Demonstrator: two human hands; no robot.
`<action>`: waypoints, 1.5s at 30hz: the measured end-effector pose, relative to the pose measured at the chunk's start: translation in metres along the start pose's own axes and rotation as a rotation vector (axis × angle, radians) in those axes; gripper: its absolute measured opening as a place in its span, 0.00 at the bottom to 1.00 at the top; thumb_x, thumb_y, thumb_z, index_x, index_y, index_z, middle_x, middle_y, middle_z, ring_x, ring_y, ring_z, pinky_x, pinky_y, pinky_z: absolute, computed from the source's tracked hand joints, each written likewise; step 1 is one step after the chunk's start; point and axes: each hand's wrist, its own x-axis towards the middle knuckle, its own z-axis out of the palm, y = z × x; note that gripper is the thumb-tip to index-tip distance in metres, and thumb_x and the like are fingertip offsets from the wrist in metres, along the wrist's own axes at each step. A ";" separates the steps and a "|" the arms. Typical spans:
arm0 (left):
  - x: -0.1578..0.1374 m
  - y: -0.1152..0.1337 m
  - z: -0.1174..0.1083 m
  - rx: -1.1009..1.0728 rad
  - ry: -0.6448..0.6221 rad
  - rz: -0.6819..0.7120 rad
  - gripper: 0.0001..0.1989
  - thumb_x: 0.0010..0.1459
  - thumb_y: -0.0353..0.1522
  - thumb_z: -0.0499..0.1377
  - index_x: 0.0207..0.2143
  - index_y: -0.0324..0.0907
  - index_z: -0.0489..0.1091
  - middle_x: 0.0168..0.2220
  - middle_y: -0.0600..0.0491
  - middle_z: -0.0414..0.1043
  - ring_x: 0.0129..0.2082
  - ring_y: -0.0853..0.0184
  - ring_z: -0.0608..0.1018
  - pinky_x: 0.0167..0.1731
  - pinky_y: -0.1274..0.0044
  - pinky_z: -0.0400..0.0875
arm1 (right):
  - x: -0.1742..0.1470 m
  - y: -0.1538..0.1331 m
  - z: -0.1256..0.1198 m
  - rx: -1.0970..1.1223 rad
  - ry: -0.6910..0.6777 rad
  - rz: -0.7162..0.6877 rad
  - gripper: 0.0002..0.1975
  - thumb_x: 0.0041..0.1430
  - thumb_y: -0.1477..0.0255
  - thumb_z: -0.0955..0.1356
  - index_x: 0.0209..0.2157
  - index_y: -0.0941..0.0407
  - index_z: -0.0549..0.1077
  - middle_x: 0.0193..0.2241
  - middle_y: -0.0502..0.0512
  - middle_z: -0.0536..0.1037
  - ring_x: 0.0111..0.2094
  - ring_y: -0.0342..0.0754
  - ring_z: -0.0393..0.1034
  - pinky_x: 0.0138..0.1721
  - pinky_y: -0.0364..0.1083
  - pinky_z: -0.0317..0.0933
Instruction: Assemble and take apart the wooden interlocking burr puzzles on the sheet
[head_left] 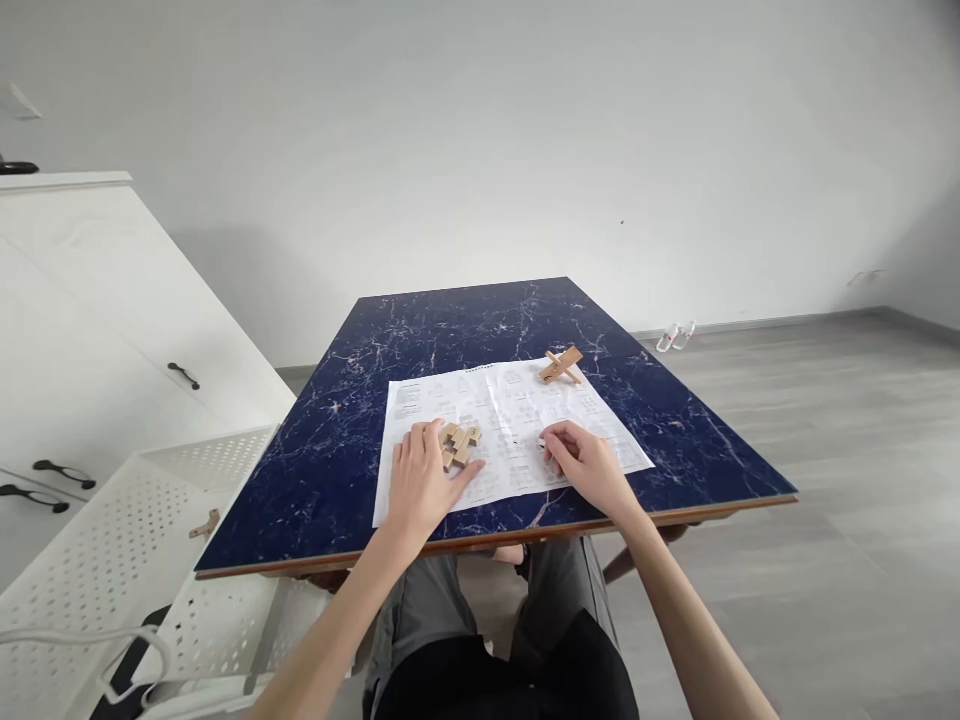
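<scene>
A small cluster of interlocking wooden puzzle blocks (461, 446) lies on the printed instruction sheet (510, 470). My left hand (421, 480) curls around its left and near sides, with the thumb along the near edge and the fingers at the far left. Part of the cluster is hidden behind that hand. To the right, over the sheet, my right hand (585, 460) is closed, thumb and index finger pressed together. A tiny pale bit shows at its fingertips, too small to name. Near the sheet's far right corner sits a wooden piece of crossed sticks and a flat slat (561, 366).
The blue marble-patterned table (450, 325) has a wooden front edge close to my lap. On the left stand a white cabinet (112, 300) and a white perforated basket (97, 530) with a small wooden piece (205, 524). White-and-red objects (676, 336) lie on the floor by the wall.
</scene>
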 end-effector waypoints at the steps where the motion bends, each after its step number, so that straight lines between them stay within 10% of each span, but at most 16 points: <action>1: -0.003 0.000 -0.002 -0.010 -0.012 0.006 0.37 0.62 0.50 0.68 0.64 0.43 0.60 0.60 0.36 0.69 0.60 0.39 0.76 0.58 0.52 0.72 | 0.000 0.000 0.000 -0.008 0.001 -0.004 0.20 0.72 0.51 0.65 0.40 0.53 0.74 0.28 0.53 0.79 0.24 0.48 0.71 0.30 0.47 0.65; 14: 0.019 -0.036 -0.031 -0.369 -0.435 -0.003 0.46 0.58 0.48 0.73 0.72 0.52 0.58 0.68 0.41 0.69 0.58 0.46 0.79 0.55 0.60 0.76 | -0.002 -0.019 0.018 -0.159 -0.069 -0.085 0.12 0.72 0.60 0.66 0.48 0.52 0.75 0.41 0.59 0.82 0.32 0.52 0.76 0.34 0.51 0.71; 22: 0.017 -0.049 -0.023 -0.470 -0.448 -0.039 0.40 0.59 0.48 0.72 0.69 0.52 0.62 0.67 0.44 0.71 0.64 0.44 0.76 0.61 0.56 0.73 | 0.004 -0.038 0.065 -0.292 -0.223 -0.246 0.33 0.69 0.68 0.70 0.71 0.43 0.58 0.69 0.59 0.68 0.71 0.64 0.61 0.68 0.66 0.63; 38: 0.027 -0.079 -0.027 -0.572 -0.610 0.081 0.36 0.63 0.46 0.70 0.68 0.54 0.61 0.60 0.44 0.74 0.51 0.49 0.80 0.52 0.59 0.77 | -0.001 -0.032 0.079 -0.279 -0.117 -0.028 0.30 0.66 0.65 0.73 0.66 0.42 0.64 0.65 0.59 0.68 0.58 0.62 0.74 0.57 0.60 0.74; 45: 0.024 -0.079 -0.026 -0.534 -0.613 0.126 0.36 0.65 0.46 0.69 0.69 0.53 0.59 0.64 0.43 0.72 0.61 0.44 0.76 0.60 0.53 0.73 | 0.002 -0.038 0.080 -0.257 -0.140 -0.026 0.31 0.65 0.67 0.73 0.67 0.42 0.65 0.62 0.59 0.74 0.59 0.63 0.74 0.59 0.62 0.72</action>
